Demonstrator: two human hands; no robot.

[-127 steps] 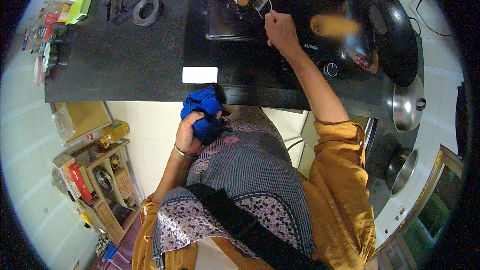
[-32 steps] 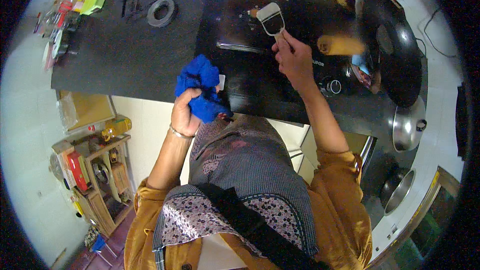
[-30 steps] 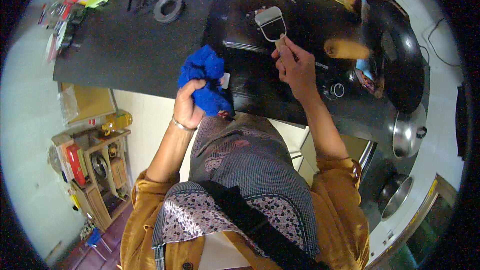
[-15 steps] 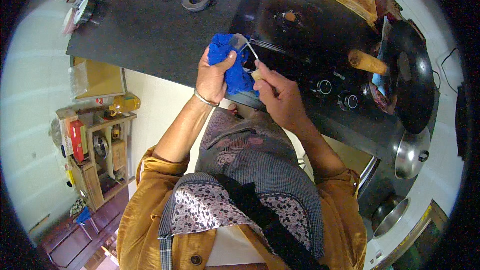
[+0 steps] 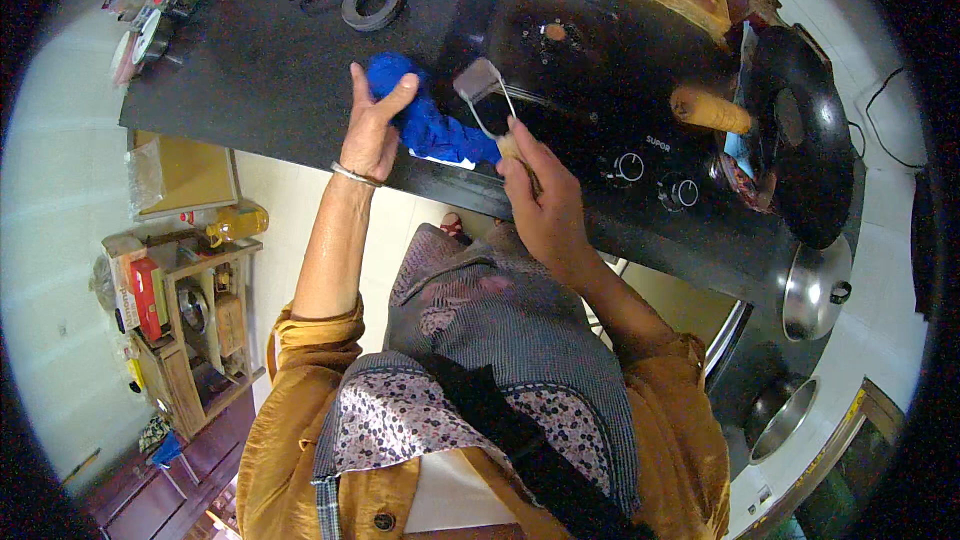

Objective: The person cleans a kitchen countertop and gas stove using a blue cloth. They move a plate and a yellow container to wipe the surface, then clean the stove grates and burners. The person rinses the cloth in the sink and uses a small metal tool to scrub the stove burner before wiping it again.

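My left hand [image 5: 372, 130] grips a bunched blue cloth [image 5: 430, 128] over the front edge of the dark countertop, thumb across the cloth. One end of the cloth trails rightward to my right hand [image 5: 545, 195]. That hand is closed round the pale handle of a scraper-like tool [image 5: 480, 80], which has a flat greyish metal head on a two-armed wire frame. The head points up and left, apart from the cloth, in front of the black gas hob [image 5: 600, 70]. A small white patch shows beneath the cloth; I cannot make out what it is.
A dark ring [image 5: 372, 4] lies on the countertop [image 5: 250, 70] beyond my left hand. To the right, a black wok [image 5: 815, 140] with a wooden handle leans beside a steel lid [image 5: 815, 290] and a steel bowl [image 5: 785, 420]. A wooden shelf [image 5: 215, 330] stands at lower left.
The tool's head has come away from the cloth, where both hands were together. My left hand has moved left, and the cloth now stretches out between the hands.
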